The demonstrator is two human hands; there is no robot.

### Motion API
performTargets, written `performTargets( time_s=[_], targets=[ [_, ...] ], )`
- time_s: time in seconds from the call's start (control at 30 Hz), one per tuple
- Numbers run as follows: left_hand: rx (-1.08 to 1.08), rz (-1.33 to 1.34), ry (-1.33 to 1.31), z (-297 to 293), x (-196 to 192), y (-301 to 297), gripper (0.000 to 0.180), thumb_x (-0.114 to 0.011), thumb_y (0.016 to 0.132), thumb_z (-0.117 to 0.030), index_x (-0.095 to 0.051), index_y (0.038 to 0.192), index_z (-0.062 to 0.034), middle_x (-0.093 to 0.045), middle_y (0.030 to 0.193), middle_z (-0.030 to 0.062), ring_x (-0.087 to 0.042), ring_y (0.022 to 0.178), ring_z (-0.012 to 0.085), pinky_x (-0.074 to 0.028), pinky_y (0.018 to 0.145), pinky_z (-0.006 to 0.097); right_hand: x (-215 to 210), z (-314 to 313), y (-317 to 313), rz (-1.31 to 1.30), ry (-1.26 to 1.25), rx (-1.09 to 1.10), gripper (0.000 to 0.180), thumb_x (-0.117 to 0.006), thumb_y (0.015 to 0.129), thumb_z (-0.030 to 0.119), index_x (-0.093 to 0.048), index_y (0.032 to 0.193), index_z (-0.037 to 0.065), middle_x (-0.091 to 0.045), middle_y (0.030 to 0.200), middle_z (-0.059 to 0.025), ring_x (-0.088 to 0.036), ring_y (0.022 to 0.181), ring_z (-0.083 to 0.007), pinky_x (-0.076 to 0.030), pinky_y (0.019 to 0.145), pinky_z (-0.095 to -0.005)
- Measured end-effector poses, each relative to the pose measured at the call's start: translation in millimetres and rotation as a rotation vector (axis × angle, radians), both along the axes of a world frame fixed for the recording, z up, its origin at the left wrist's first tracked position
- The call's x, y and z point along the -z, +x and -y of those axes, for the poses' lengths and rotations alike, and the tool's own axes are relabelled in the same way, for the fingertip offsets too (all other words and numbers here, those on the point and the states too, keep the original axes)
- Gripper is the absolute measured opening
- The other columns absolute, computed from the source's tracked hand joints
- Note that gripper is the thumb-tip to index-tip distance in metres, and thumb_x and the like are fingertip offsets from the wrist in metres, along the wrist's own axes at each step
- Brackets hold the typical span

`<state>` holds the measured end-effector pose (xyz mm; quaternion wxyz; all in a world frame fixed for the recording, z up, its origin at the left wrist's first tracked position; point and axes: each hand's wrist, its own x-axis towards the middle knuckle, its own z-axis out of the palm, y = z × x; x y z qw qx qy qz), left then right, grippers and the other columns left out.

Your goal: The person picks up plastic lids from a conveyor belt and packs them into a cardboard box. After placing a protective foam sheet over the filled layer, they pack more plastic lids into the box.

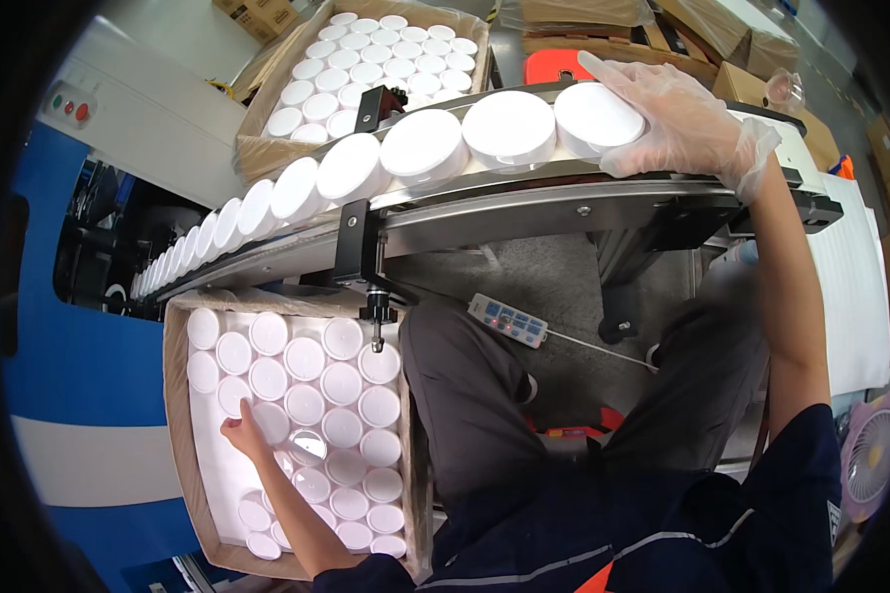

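Observation:
My right hand (677, 114), in a clear plastic glove, is wrapped round the nearest white round jar (595, 117) at the right end of a row on the conveyor. Its fingers lie along the far side and its thumb along the near side. My bare left hand (247, 432) is low over an open carton (178, 435) of white jars at the left. Two of its digits stand apart, with nothing visible between them; the others are hidden. It is beside a jar (270, 422). One jar (309, 447) in this carton has a shiny, reflective top.
The conveyor (524, 212) curves from a blue and white machine (79, 376) to the right, with a black clamp (356, 247) on its near rail. Another carton (257, 153) of jars stands behind. A remote control (507, 321), a red case (554, 67) and a fan (875, 450) are around me.

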<state>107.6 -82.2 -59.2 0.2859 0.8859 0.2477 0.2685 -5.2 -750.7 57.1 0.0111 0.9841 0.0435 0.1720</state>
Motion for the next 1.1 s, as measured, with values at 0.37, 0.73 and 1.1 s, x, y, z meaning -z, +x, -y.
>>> performTargets(
  time_s=[0.37, 0.73, 1.1],
  targets=[
    [0.039, 0.425, -0.383, 72, -47, -49, 0.031, -0.066, 0.078, -0.023, -0.040, 0.074, -0.0073, -0.047, 0.070, 0.0049, -0.048, 0.057, 0.0134, -0.047, 0.050, 0.029, -21, -61, -82, 0.536, 0.474, -0.154, 0.057, -0.059, 0.076, 0.027, -0.043, 0.124, 0.001, -0.049, 0.119, -0.0181, -0.045, 0.112, -0.0298, -0.033, 0.097, -0.0340],
    [0.961, 0.146, -0.969, 307, -16, -202, 0.047, -0.061, 0.078, -0.015, -0.044, 0.115, 0.0078, -0.052, 0.114, 0.0156, -0.052, 0.103, 0.0242, -0.043, 0.087, 0.036, 29, -224, -106, -0.059, 1.397, -0.380, 0.102, -0.071, 0.067, 0.038, -0.010, 0.136, -0.005, -0.040, 0.122, -0.0236, -0.044, 0.109, -0.0336, -0.031, 0.096, -0.0358],
    [1.747, -0.029, -0.666, 276, -58, -135, 0.066, -0.068, 0.072, -0.034, -0.044, 0.121, 0.0024, -0.049, 0.120, 0.0140, -0.044, 0.115, 0.0232, -0.038, 0.093, 0.033, 28, -162, -109, -0.041, 1.573, -0.050, 0.113, -0.083, 0.044, 0.050, -0.029, 0.131, 0.001, -0.040, 0.127, -0.0120, -0.041, 0.115, -0.0195, -0.035, 0.095, -0.0329]
  ],
)
